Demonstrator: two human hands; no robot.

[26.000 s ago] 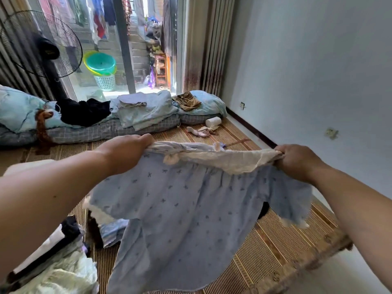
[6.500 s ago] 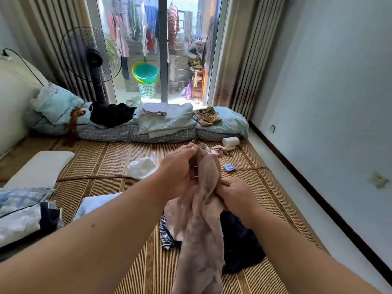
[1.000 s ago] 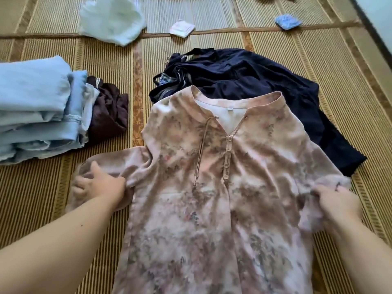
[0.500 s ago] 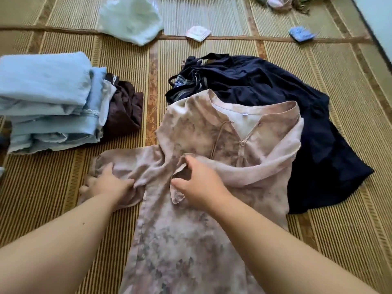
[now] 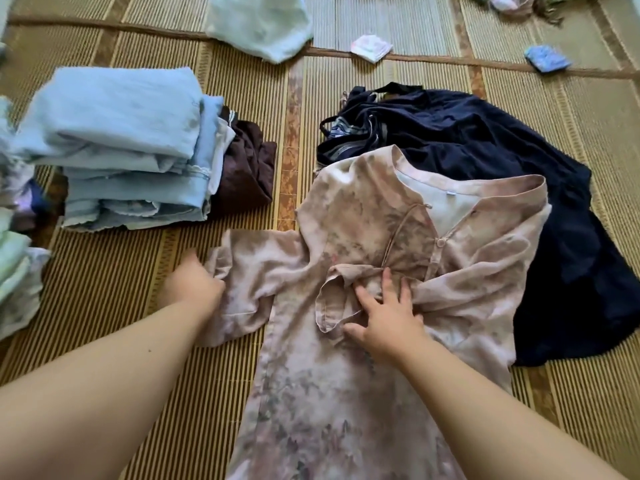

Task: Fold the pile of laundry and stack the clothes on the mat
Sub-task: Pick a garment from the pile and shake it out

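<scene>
A pale pink floral dress [image 5: 346, 393] lies face up on the woven mat [image 5: 104, 289]. One sleeve is folded in across the chest, and my right hand [image 5: 384, 320] rests flat on it with fingers spread. My left hand [image 5: 194, 289] is blurred and grips the cuff of the other sleeve, which is spread out to the left. A stack of folded light blue clothes [image 5: 121, 133] sits at the upper left with a brown garment [image 5: 246, 171] tucked beside it. An unfolded navy garment [image 5: 485, 150] lies partly under the dress's collar and shoulder.
A pale green cloth [image 5: 259, 26] lies at the top, with a small white cloth [image 5: 370, 46] and a small blue item [image 5: 545, 58] to its right. More folded clothes [image 5: 14, 271] show at the left edge.
My right hand carried one sleeve from the outer edge in over the chest and now presses it flat. My left hand has stayed at the other sleeve's cuff.
</scene>
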